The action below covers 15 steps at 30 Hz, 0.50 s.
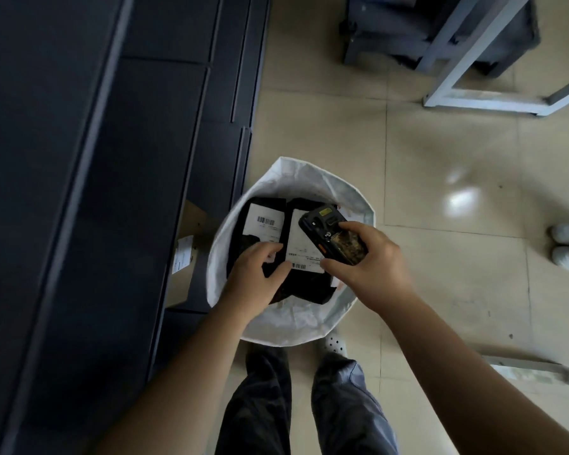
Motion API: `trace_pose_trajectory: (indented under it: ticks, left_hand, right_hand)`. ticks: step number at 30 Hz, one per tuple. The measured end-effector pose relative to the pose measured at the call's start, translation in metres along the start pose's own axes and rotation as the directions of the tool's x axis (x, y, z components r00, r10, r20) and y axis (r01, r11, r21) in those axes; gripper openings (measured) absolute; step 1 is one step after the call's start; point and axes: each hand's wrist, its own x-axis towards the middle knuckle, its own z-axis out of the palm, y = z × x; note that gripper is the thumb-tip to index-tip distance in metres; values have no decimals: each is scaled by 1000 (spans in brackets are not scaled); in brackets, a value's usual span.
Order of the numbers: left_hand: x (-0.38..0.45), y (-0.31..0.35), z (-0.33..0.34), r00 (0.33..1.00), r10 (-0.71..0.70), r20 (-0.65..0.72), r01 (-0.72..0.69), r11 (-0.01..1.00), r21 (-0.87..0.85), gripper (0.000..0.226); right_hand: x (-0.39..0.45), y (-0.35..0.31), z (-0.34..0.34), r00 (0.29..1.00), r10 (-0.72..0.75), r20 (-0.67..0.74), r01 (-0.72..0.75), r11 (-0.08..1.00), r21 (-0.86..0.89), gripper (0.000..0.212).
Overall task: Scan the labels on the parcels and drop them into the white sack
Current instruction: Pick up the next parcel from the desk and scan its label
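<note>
From the head view, both hands hover over the open mouth of the sack, which stands on the floor just ahead of the person's feet. The left hand pinches the near edge of a black parcel, thumb on top beside its white label. The right hand grips a scanner, fingers curled round its body, its head directly over that label.

A second parcel lies beyond the left hand, label up; whether it is held or already lying in the sack I cannot tell.

The held parcel looks like a thin, soft poly bag: light, floppy, probably slick. An edge pinch seems enough, though it will likely sag, so keeping the label flat matters for the scan.
</note>
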Motion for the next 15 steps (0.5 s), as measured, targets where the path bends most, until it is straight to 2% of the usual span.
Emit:
trace_pose_trajectory:
  ticks: [6, 11, 15]
  left_hand:
    - [-43, 70, -58, 968, 118, -222, -96, 990, 107, 35]
    - [-118, 144, -116, 878, 170, -447, -102, 980, 172, 36]
    - [-190, 191, -150, 775, 161, -611, -61, 982, 181, 38]
  right_hand:
    - [-14, -57, -45, 983, -181, 4, 181, 983, -6, 63]
    - [-39, -127, -98, 918, -393, 48, 392, 920, 15, 63]
    - [-76, -181, -134, 839, -539, 71, 537, 842, 45, 61]
